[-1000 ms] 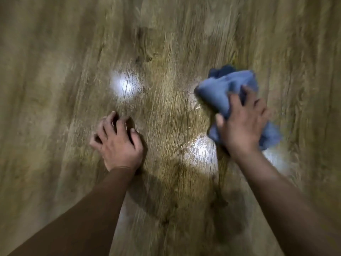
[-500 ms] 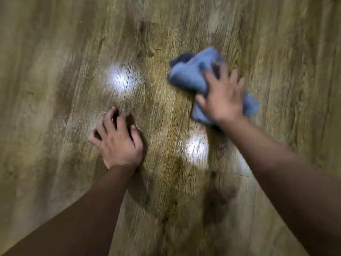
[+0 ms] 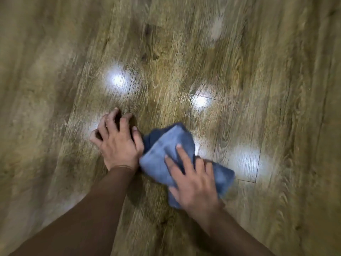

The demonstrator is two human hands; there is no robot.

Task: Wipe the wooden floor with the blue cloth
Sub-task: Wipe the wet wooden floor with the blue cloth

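The crumpled blue cloth (image 3: 160, 156) lies on the wooden floor (image 3: 184, 52) at the centre of the head view. My right hand (image 3: 193, 183) lies on top of it, fingers spread and fairly straight, pressing it down onto the boards. My left hand (image 3: 118, 143) is braced on the floor just left of the cloth, its fingers arched with the tips on the wood and holding nothing. The cloth's left edge touches the left hand's thumb side. Part of the cloth is hidden under my right hand.
Bright reflections of ceiling lights (image 3: 117, 80) shine on the glossy planks around the hands. A plank seam (image 3: 203, 97) runs just beyond the cloth. Only floor fills the rest of the view.
My right hand has swept the cloth from the far right back toward me and leftward, up against my left hand. The left hand has stayed planted.
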